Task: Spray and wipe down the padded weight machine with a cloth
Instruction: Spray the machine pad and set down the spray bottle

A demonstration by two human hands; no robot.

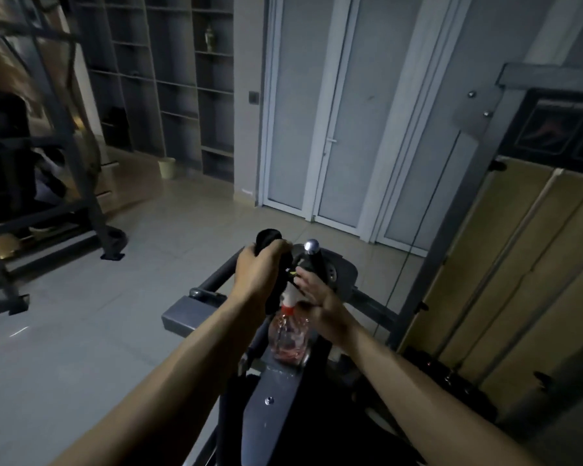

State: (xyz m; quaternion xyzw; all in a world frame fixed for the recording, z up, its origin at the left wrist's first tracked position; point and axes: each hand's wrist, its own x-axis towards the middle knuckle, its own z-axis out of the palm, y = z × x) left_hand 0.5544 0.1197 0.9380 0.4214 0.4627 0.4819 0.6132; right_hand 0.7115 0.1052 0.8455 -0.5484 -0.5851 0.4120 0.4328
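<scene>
The weight machine [276,415] runs away from me, with grey steel frame bars and a black foam roller [266,240] at its far end. My left hand [258,270] grips a dark cloth [276,287] wrapped around that roller, and the cloth hangs down beside my wrist. My right hand [320,297] holds the head of a clear spray bottle [288,338] with a red collar and reddish liquid. The bottle hangs upright just above the machine's frame. A chrome knob [312,246] sticks up just beyond my right hand.
A grey crossbar [186,311] of the frame juts left over the tiled floor [115,314]. A padded tan panel [505,280] and a thin cable stand at the right. Another machine frame [48,196] fills the left. White double doors [330,129] and shelving lie ahead.
</scene>
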